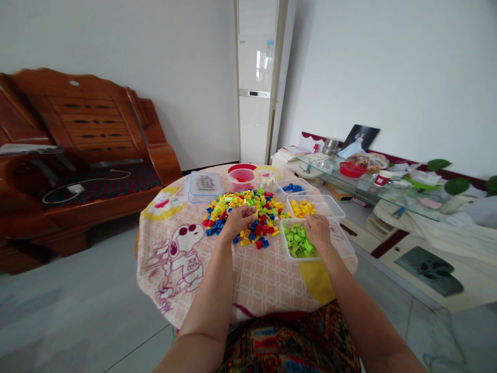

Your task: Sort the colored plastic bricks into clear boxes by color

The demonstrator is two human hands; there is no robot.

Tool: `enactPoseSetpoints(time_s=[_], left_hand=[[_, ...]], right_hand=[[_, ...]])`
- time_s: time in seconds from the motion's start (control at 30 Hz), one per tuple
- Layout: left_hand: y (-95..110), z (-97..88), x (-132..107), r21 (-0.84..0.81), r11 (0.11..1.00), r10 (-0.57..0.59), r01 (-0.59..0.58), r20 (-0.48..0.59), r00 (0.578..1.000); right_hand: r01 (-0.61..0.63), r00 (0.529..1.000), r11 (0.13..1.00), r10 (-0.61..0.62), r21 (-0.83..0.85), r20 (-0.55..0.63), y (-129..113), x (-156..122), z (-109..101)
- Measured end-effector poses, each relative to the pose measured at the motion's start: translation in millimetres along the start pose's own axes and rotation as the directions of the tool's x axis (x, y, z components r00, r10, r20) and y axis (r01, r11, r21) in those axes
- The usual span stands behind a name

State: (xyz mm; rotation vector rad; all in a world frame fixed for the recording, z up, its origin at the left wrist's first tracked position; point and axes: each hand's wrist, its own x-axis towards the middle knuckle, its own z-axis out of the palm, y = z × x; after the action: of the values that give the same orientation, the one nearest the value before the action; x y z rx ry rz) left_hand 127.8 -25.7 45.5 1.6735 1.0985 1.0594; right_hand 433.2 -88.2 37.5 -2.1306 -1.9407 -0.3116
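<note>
Bricks (252, 207): mixed-colour heap sat mid desk (256, 280)
Left hand (237, 220): curled down on the heap, couldn't tell if it gripped one
Right hand (318, 230): bent over the green tray (344, 243), grip unclear too

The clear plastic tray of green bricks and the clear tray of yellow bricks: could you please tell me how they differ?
The clear plastic tray of green bricks lies nearer the person; the clear tray of yellow bricks sits just behind it. The right hand rests over the green tray, while no hand touches the yellow one. Both are rectangular, lidless and only partly filled.
</note>
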Motion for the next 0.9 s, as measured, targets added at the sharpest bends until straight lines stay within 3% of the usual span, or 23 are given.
enactPoseSetpoints(time_s=[0.13, 0.23, 0.4, 0.5, 0.6, 0.7, 0.8, 0.9], left_hand=[[1, 15.7, 5, -0.185, 0.981, -0.044, 0.049, 0.033, 0.999], [4, 46.3, 18, -0.208, 0.977, -0.032, 0.036, 0.024, 0.999], [15, 112.4, 49, -0.321, 0.94, 0.142, -0.116, 0.058, 0.988], [18, 123.3, 53, -0.307, 0.937, 0.193, -0.169, 0.05, 0.98], [15, 98.1, 40, -0.087, 0.989, 0.122, -0.123, -0.011, 0.992], [12, 51.6, 21, 0.163, 0.984, 0.098, -0.077, -0.128, 0.987], [13, 7.4, 6, 0.372, 0.928, 0.056, 0.035, -0.232, 0.971], [16, -18.8, -5, 0.539, 0.834, 0.031, 0.118, -0.26, 0.965]], right_hand=[[-0.004, 1.0, 1.0, 0.004, 0.001, -0.004, 0, 0, 0], [0.008, 1.0, 1.0, -0.008, 0.001, -0.012, 1, 1, 2], [0.01, 1.0, 1.0, -0.01, -0.001, -0.017, 2, 2, 2], [0.016, 1.0, 1.0, -0.016, 0.001, -0.013, 2, 2, 1], [0.021, 1.0, 1.0, -0.021, 0.005, -0.004, 1, 1, 0], [0.018, 1.0, 1.0, -0.018, 0.006, -0.005, 0, 0, 0], [0.011, 1.0, 1.0, -0.011, 0.009, -0.012, 0, 0, 1], [0.012, 1.0, 1.0, -0.012, 0.0, -0.011, 1, 1, 2]])
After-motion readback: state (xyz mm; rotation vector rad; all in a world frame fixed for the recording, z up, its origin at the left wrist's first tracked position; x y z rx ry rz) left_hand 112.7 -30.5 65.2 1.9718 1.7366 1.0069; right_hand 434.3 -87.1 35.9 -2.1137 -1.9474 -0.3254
